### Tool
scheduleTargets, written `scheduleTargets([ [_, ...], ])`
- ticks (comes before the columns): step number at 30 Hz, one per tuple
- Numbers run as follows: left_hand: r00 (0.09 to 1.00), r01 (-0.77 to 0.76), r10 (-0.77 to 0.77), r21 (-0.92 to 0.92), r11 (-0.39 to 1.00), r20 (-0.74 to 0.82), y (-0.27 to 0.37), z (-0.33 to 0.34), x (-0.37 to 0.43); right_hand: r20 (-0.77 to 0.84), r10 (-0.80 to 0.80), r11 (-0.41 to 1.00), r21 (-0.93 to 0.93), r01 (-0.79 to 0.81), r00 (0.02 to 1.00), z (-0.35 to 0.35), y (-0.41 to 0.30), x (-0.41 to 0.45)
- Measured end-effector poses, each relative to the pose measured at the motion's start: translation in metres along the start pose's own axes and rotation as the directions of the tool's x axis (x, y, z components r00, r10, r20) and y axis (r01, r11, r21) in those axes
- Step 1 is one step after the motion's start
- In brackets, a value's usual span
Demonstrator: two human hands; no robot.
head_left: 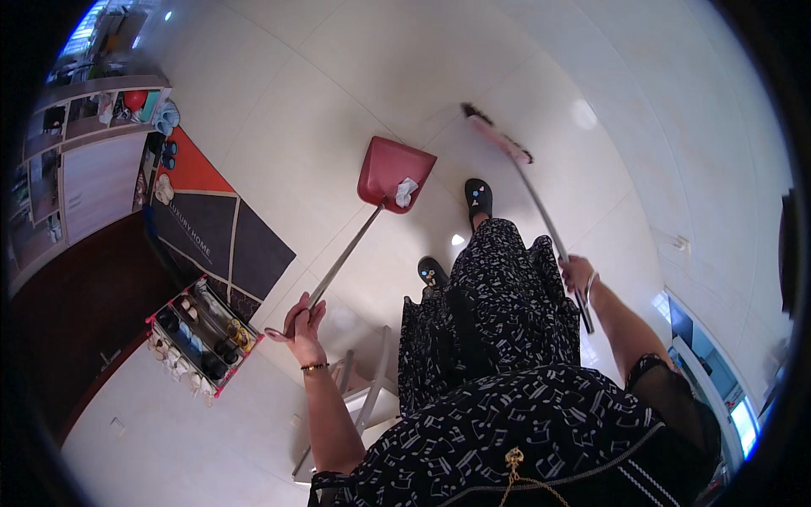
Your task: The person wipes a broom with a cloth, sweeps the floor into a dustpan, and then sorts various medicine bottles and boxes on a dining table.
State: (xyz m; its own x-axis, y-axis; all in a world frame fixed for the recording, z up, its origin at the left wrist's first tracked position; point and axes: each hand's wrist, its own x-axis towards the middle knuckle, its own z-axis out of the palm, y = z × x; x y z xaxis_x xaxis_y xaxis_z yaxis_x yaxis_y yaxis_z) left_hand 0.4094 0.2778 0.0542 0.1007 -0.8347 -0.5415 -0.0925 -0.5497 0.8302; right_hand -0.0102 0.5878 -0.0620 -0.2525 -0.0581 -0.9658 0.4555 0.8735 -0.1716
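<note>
My left hand [306, 323] grips the upper end of the metal handle of a red long-handled dustpan [386, 168]. The pan rests on the tiled floor left of my feet, and a crumpled white tissue [406, 192] lies in it. In my right hand [578, 275] is the grey pole of a broom [497, 137], whose pink head with dark bristles is at the floor, ahead of my feet and right of the dustpan. The broom head looks slightly blurred.
At the left, a shoe rack [206, 339] full of shoes stands by a dark door [76, 304]. A grey and orange doormat [209, 222] lies near a shelf cabinet [104, 184] with slippers beside it. A metal-framed piece of furniture [374, 386] stands beside my left arm.
</note>
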Motion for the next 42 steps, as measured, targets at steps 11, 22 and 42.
scheduleTargets([
  [11, 0.994, -0.066, 0.062, 0.043, 0.997, 0.092, -0.014, -0.021, -0.047, 0.308, -0.099, 0.390, -0.863, 0.321, 0.946, -0.002, -0.070, 0.163],
  [22, 0.998, 0.021, -0.023, -0.024, 0.999, -0.064, -0.092, -0.010, -0.017, 0.398, 0.040, 0.116, -0.913, 0.392, 0.916, 0.126, -0.024, 0.025],
  [42, 0.904, 0.003, -0.130, -0.299, 0.954, -0.407, -0.073, -0.094, -0.117, 0.241, -0.340, 0.724, -0.549, 0.417, 0.909, 0.069, -0.191, 0.075],
])
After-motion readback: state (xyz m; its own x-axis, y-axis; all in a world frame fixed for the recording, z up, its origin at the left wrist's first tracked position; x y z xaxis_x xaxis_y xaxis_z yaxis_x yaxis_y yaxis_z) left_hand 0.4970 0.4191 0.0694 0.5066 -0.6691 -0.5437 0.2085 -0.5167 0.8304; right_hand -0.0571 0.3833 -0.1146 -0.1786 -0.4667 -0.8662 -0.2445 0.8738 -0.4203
